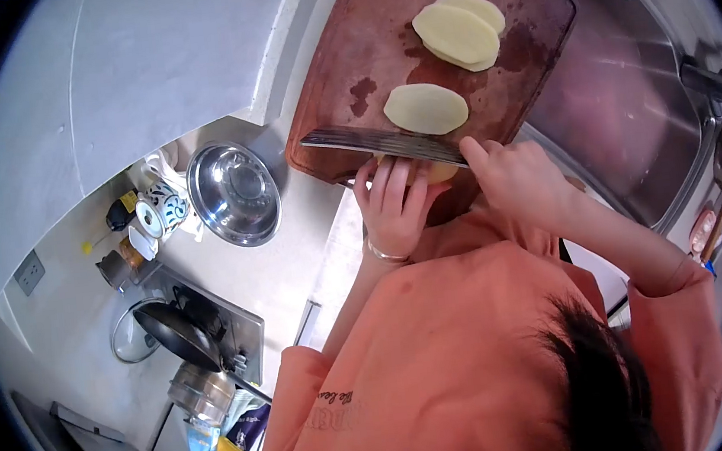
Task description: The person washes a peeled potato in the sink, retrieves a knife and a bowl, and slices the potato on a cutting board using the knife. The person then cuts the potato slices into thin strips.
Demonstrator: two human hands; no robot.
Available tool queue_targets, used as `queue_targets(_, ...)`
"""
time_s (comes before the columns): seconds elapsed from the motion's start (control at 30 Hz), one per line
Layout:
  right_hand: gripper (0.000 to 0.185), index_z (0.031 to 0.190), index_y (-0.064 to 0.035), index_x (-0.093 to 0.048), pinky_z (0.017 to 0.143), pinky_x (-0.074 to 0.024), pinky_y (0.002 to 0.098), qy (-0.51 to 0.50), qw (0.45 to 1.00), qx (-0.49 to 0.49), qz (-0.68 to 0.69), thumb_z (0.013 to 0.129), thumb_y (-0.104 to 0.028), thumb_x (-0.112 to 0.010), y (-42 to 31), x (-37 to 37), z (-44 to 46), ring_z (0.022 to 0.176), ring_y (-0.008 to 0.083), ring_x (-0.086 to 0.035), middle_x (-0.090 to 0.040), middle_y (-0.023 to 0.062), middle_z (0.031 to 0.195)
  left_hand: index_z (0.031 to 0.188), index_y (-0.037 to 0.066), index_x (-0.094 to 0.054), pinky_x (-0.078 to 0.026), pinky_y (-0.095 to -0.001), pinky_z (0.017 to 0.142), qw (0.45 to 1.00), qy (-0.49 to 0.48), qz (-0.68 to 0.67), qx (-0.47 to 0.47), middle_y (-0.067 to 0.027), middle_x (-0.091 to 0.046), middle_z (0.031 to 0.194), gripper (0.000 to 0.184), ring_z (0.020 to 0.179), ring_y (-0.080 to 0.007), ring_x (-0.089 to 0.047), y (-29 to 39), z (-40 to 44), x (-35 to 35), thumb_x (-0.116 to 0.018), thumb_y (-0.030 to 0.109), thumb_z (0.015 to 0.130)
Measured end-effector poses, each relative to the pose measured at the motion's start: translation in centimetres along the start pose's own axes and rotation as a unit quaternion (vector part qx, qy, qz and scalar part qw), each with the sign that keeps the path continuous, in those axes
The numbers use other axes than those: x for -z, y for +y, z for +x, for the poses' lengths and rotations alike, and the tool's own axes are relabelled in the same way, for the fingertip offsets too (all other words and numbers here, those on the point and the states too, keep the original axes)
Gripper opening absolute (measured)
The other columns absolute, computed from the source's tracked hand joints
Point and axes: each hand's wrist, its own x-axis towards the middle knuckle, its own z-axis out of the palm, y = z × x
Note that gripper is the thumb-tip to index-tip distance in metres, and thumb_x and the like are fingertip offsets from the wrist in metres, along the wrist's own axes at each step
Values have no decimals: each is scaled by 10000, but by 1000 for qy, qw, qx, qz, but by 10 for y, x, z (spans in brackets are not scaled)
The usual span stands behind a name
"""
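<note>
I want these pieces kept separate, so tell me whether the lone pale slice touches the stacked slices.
Apart: the head view shows bare cutting board between the lone pale slice and the stacked slices.

The person is wearing a loose coral-orange shirt point(441, 331) with short, wide sleeves point(673, 308). Dark lettering point(336, 398) is showing toward its left side. A pale, thin bracelet point(385, 254) is circling the left wrist point(391, 244); dark hair point(596, 368) is showing near.

Left hand point(394, 205) with fingers extended, right hand point(520, 177) curled shut, forearms point(618, 235) angled inward
</note>
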Motion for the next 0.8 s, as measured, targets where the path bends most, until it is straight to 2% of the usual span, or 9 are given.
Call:
queue_targets(0.1, 217, 933, -25, -465, 510, -498, 389, 32, 999, 15, 39, 757, -114, -556, 12, 7, 4, 574, 302, -616, -593, 142, 657, 998, 96, -615, -392, -444, 898, 1000, -8, -1, -4, -71, -558, 1085, 406, 1025, -268, -517, 1, 1, 1, -760, 317, 689)
queue_targets(0.33, 176, 937, -49, -458, 503, -477, 417, 41, 999, -35, 11, 810, -145, -535, 18, 26, -8, 601, 323, -612, -589, 148, 690, 988, 85, -606, -396, -415, 868, 1000, 7, 12, -7, -73, -561, 1064, 414, 1000, -262, -524, 1, -4, -1, -757, 326, 688)
queue_targets(0.5, 148, 896, -57, -443, 476, -468, 406, -30, 999, -28, 18, 830, -163, -522, -24, 61, -45, 559, 310, -603, -548, 132, 665, 1028, 60, -601, -364, -506, 884, 1000, -9, 13, -8, -92, -552, 1105, 393, 1048, -319, -497, -1, -15, -3, -733, 241, 705)
queue_targets(0.6, 144, 889, -58, -440, 458, -463, 400, -37, 999, -29, 19, 828, -164, -517, -28, 67, -51, 541, 299, -602, -534, 128, 654, 1046, 50, -597, -358, -535, 869, 1000, -14, 10, -18, -109, -542, 1124, 372, 1059, -348, -484, -3, -16, -3, -695, 207, 723)
queue_targets(0.73, 136, 885, -54, -438, 452, -461, 401, -38, 999, -28, 12, 823, -153, -510, -29, 70, -55, 533, 297, -600, -548, 136, 671, 1047, 51, -594, -365, -527, 869, 999, -28, 9, -18, -122, -537, 1117, 372, 1047, -354, -487, -3, -12, -1, -683, 197, 716)
queue_targets(0.8, 123, 876, -48, -436, 457, -465, 400, -70, 997, -37, -11, 812, -127, -504, -30, 74, -57, 531, 297, -601, -562, 143, 688, 1053, 57, -590, -364, -528, 877, 999, -25, 4, -40, -127, -533, 1110, 394, 1047, -356, -486, -4, -11, -1, -687, 198, 698)
